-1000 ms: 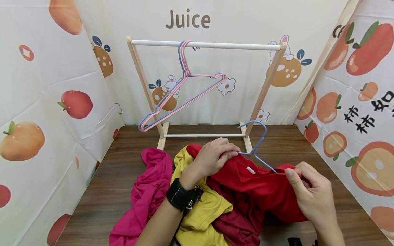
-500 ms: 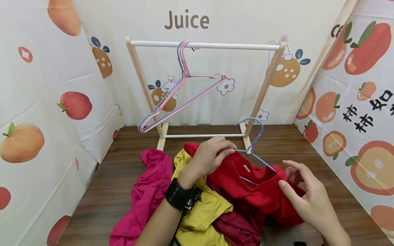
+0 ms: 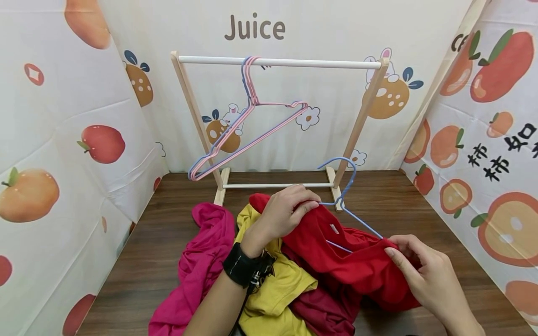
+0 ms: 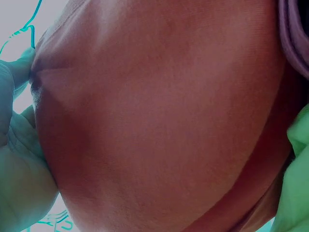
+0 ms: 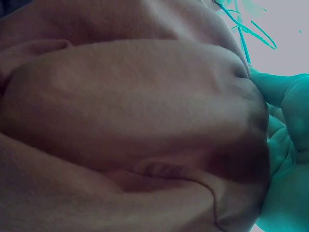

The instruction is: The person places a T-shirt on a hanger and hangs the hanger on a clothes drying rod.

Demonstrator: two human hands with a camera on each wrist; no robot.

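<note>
In the head view, pinches the red shirt (image 3: 353, 268) with the left hand (image 3: 282, 212) and, across the collar, with the right hand (image 3: 426, 275), with the blue hanger (image 3: 348, 186) partly inside its neck. Holds it partly over the yellow shirt (image 3: 292, 289) and dark red cloth (image 3: 323, 310), in front of the rack (image 3: 319, 63). From the left wrist, shows the shirt pinched at its edge; from the right wrist, likewise, with broad folds.

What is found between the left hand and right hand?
The red shirt, with the blue hanger partly inside it, is between them; the head view shows this.
</note>
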